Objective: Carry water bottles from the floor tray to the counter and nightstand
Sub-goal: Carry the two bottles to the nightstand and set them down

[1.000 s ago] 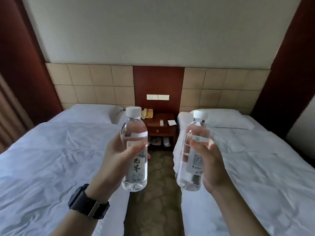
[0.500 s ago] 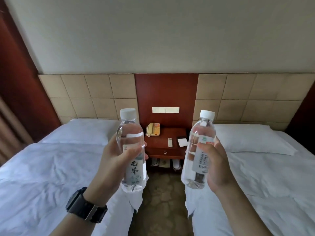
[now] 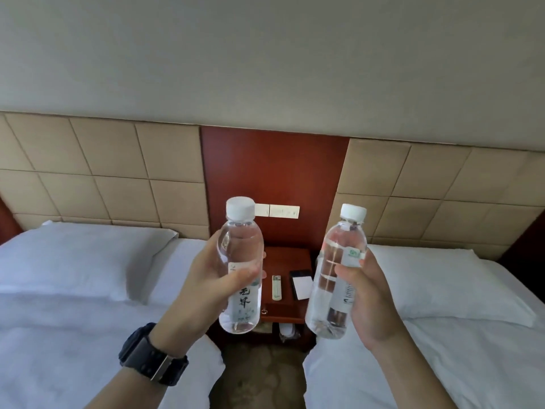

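Observation:
My left hand point(image 3: 206, 286) grips a clear water bottle point(image 3: 241, 249) with a white cap, held upright. My right hand point(image 3: 370, 302) grips a second clear water bottle point(image 3: 331, 278), tilted slightly right at the top. Both bottles hang in the air in front of the dark red wooden nightstand point(image 3: 290, 261), which stands between the two beds. The left bottle hides the nightstand's left part. A black watch sits on my left wrist.
On the nightstand lie a white remote point(image 3: 276, 287) and a white card on a dark pad point(image 3: 303, 287). White beds with pillows flank the narrow aisle, left bed point(image 3: 73, 305) and right bed point(image 3: 460, 335). Wall switches point(image 3: 280, 211) sit above. Patterned carpet point(image 3: 259, 376) runs between the beds.
I have walked closer to the nightstand along the aisle; it and the pillows now look larger. Both hands keep the same hold on their bottles.

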A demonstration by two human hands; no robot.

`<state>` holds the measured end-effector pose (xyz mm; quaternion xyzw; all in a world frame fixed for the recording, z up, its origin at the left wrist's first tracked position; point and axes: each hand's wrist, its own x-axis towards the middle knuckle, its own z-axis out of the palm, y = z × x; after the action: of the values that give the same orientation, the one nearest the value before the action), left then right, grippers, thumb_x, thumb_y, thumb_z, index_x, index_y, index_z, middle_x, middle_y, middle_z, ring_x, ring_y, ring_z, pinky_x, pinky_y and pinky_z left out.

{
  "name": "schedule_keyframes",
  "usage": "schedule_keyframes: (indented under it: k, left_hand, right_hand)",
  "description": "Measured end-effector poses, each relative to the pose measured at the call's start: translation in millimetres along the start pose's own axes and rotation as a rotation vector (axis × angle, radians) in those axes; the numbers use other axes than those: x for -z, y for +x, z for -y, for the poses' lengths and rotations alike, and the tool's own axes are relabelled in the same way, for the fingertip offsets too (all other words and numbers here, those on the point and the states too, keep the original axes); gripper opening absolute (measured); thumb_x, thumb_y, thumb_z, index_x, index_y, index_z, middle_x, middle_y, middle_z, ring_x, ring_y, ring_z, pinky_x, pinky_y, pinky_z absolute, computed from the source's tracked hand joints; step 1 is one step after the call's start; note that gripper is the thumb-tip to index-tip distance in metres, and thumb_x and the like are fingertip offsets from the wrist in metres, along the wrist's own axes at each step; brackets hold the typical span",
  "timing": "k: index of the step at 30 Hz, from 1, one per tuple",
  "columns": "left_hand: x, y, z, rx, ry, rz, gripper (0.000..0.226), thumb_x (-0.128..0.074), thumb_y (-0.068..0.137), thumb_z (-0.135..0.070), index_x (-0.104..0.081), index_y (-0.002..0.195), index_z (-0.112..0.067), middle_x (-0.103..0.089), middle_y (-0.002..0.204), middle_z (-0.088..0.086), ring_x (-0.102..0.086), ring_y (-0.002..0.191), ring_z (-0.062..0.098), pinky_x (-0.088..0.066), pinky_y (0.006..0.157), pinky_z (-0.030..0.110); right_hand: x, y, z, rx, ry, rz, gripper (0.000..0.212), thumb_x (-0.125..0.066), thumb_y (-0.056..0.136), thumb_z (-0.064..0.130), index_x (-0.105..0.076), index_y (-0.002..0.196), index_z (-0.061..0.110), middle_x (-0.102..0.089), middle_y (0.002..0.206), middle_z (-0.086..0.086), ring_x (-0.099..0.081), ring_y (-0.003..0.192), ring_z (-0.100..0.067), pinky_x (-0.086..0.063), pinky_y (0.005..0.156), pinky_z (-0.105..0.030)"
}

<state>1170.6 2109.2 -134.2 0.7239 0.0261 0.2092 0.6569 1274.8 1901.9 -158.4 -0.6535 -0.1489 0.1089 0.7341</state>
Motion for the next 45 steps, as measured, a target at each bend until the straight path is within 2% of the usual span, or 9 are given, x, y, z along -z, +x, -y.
schedule_keyframes:
  k: [4, 10, 13, 20, 24, 29, 35, 41, 45]
  left_hand:
    - [-6, 98, 24, 0.016, 0.014, 0.054, 0.037, -0.072, 0.085, -0.004, -0.060, 0.114, -0.025, -0.070, 0.101, -0.004, -0.070, 0.084, -0.002, -0.051, 0.067, 0.007]
    - [-9, 233, 85, 0.049, -0.003, 0.091, 0.047, -0.076, 0.073, -0.019, -0.061, 0.118, -0.019, -0.068, 0.108, 0.012, -0.067, 0.103, 0.030, -0.053, 0.092, 0.051]
    - [-17, 295, 129, 0.097, -0.016, 0.067, 0.043, -0.078, 0.073, -0.013, -0.062, 0.112, -0.012, -0.065, 0.102, 0.018, -0.064, 0.096, 0.029, -0.052, 0.089, 0.054]
    - [-36, 429, 269, 0.203, -0.003, 0.024, 0.038, -0.080, 0.072, -0.004, -0.061, 0.105, -0.005, -0.065, 0.090, 0.009, -0.062, 0.083, 0.023, -0.050, 0.073, 0.036]
    - [-36, 488, 376, 0.263, 0.040, -0.005, 0.052, -0.087, 0.066, -0.016, -0.063, 0.112, -0.022, -0.067, 0.100, -0.002, -0.063, 0.094, 0.019, -0.052, 0.082, 0.039]
    - [-41, 531, 531, 0.360, 0.052, 0.001, 0.056, -0.087, 0.067, 0.005, -0.062, 0.113, -0.016, -0.067, 0.099, -0.024, -0.062, 0.095, -0.001, -0.047, 0.084, 0.018]
    - [-41, 552, 707, 0.449, -0.017, 0.016, 0.066, -0.087, 0.065, 0.006, -0.064, 0.119, -0.024, -0.069, 0.114, 0.001, -0.064, 0.107, 0.015, -0.052, 0.098, 0.039]
    - [-45, 545, 816, 0.490, -0.031, 0.034, 0.066, -0.088, 0.064, 0.006, -0.064, 0.119, -0.022, -0.070, 0.112, 0.006, -0.066, 0.107, 0.024, -0.052, 0.100, 0.052]
    - [-50, 538, 843, 0.449, 0.003, 0.028, 0.069, -0.090, 0.058, -0.006, -0.067, 0.111, -0.043, -0.072, 0.114, -0.006, -0.066, 0.109, 0.012, -0.052, 0.098, 0.033]
  right_hand:
    - [4, 91, -6, 0.009, -0.001, -0.001, 0.062, -0.068, 0.059, 0.046, -0.056, 0.119, 0.031, -0.065, 0.104, -0.001, -0.063, 0.105, -0.024, -0.052, 0.085, -0.039]
    - [20, 225, -37, 0.008, -0.014, 0.004, 0.050, -0.065, 0.075, 0.029, -0.053, 0.124, 0.034, -0.068, 0.107, 0.006, -0.066, 0.103, -0.012, -0.055, 0.075, -0.023]
    - [30, 293, -66, 0.005, -0.028, 0.033, 0.053, -0.065, 0.077, 0.026, -0.051, 0.128, 0.034, -0.065, 0.111, 0.004, -0.065, 0.103, -0.009, -0.054, 0.074, -0.018]
    - [52, 451, -168, -0.025, -0.168, 0.039, 0.065, -0.080, 0.066, 0.032, -0.053, 0.124, 0.021, -0.066, 0.106, 0.001, -0.066, 0.102, -0.017, -0.055, 0.080, -0.030]
    - [58, 525, -252, -0.059, -0.295, -0.024, 0.071, -0.080, 0.059, 0.040, -0.049, 0.120, 0.019, -0.063, 0.109, 0.003, -0.065, 0.103, -0.016, -0.052, 0.081, -0.027]
    - [59, 595, -384, -0.100, -0.432, -0.088, 0.067, -0.088, 0.069, 0.017, -0.045, 0.119, 0.028, -0.060, 0.112, 0.015, -0.063, 0.105, -0.010, -0.054, 0.083, -0.032]
    - [70, 649, -559, -0.134, -0.423, -0.225, 0.071, -0.088, 0.069, 0.015, -0.042, 0.121, 0.031, -0.062, 0.119, 0.009, -0.065, 0.108, -0.011, -0.056, 0.091, -0.047]
    - [74, 668, -669, -0.137, -0.336, -0.278, 0.071, -0.085, 0.068, -0.002, -0.044, 0.118, 0.028, -0.060, 0.117, 0.009, -0.066, 0.105, -0.004, -0.056, 0.088, -0.026]
    - [78, 661, -697, -0.075, -0.402, -0.263, 0.077, -0.087, 0.063, -0.004, -0.040, 0.113, 0.030, -0.057, 0.111, 0.013, -0.062, 0.099, 0.009, -0.050, 0.081, -0.009]
